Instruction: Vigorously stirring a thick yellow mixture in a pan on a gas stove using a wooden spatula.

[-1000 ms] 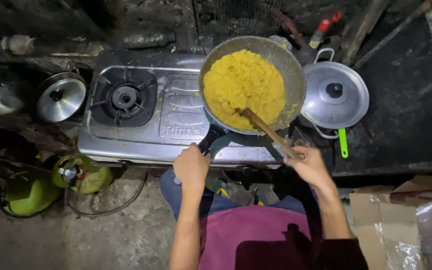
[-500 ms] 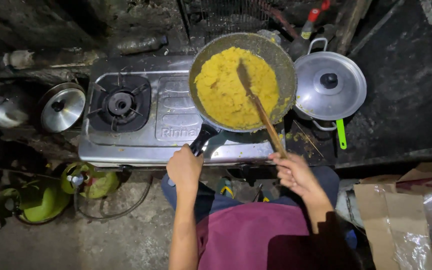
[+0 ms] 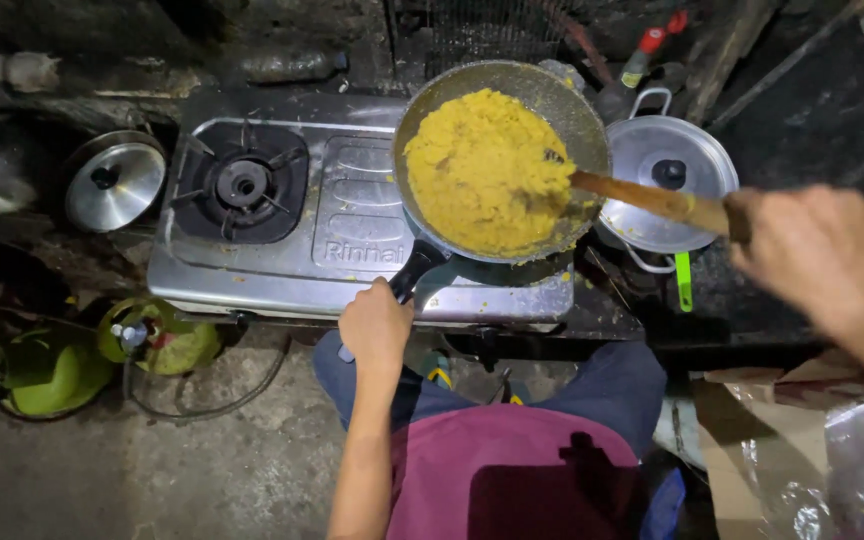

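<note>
Dark sooty worktop (image 3: 812, 130), steel gas stove (image 3: 352, 250); left hand (image 3: 376, 327) clenched on pan handle (image 3: 414, 272), right hand (image 3: 820, 255) gripping wooden spatula (image 3: 642, 196).

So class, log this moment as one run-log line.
left hand: grips pan handle | right hand: holds wooden spatula in yellow food | pan: on stove

1. Your left hand (image 3: 376, 326) is closed in a fist, knuckles up, forearm rising straight from the bottom edge.
2. Your right hand (image 3: 824, 255) is blurred, fingers curled in a grip, arm entering from the right.
</note>
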